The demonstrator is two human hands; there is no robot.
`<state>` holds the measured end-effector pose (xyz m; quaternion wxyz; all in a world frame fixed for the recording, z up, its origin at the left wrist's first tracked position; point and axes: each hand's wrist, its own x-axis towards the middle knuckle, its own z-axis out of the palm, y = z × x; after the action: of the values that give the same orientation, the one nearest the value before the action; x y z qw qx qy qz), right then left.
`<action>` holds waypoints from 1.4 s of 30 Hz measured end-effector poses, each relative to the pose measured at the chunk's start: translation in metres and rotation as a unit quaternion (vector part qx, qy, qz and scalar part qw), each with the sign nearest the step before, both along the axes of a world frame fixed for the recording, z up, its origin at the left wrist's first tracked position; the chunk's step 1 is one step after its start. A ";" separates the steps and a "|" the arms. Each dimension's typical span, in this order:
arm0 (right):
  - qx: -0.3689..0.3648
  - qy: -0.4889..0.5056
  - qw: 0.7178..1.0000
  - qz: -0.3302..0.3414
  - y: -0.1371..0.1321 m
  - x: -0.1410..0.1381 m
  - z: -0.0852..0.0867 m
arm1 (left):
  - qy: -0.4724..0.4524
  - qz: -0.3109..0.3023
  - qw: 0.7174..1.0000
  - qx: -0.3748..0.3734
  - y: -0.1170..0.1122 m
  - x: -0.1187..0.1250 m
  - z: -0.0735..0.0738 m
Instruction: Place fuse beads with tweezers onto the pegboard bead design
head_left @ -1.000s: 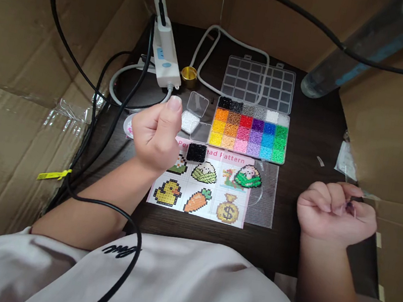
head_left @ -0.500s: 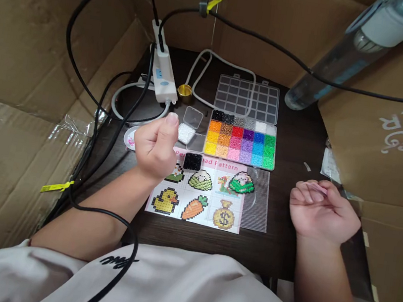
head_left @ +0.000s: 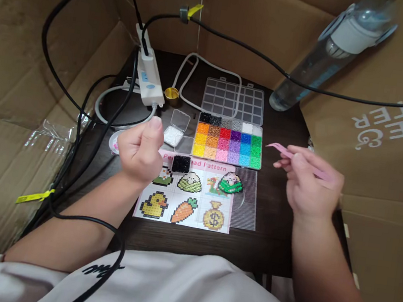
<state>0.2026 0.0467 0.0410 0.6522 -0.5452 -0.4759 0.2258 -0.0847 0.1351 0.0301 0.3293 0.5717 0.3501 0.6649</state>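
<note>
My right hand (head_left: 311, 186) grips pink tweezers (head_left: 286, 153), whose tips point left toward the compartment box of coloured beads (head_left: 226, 160). Held up over the left side of the table, my left hand (head_left: 140, 150) is a closed fist with the thumb on top, and no object shows in it. Beside that fist are a small box of black beads (head_left: 181, 164) and a small open box of white beads (head_left: 173, 136). A printed bead pattern sheet (head_left: 169, 191) lies in front of me. A finished green and pink bead piece (head_left: 231, 183) rests at its right edge, partly over a clear pegboard (head_left: 247, 212).
A white power strip (head_left: 150, 81) and black cables (head_left: 107, 143) take up the left. A small gold cup (head_left: 171, 96) stands near the strip. At the back right is a water bottle (head_left: 305, 75). Cardboard walls (head_left: 248, 32) surround the table.
My right hand has turned over and moved up and left, bringing the tweezers into plain view. My left hand stays a fist. The whole view has shifted slightly.
</note>
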 end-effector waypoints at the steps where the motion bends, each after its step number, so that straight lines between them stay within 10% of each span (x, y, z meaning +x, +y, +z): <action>1: 0.000 -0.029 1.000 0.011 0.004 -0.003 -0.006 | 0.000 0.000 1.000 0.000 0.000 0.000 0.000; 10: -0.004 -0.102 0.995 0.019 0.015 -0.013 -0.039 | 0.019 -0.005 1.000 -0.011 0.001 -0.005 -0.002; 42: -0.047 -0.172 0.975 0.132 0.026 -0.061 -0.033 | 0.020 -0.030 0.999 -0.030 -0.005 -0.007 0.000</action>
<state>0.1420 0.0723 0.0080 0.4988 -0.5385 -0.6373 0.2349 -0.0912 0.1304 0.0296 0.3590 0.5850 0.3588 0.6325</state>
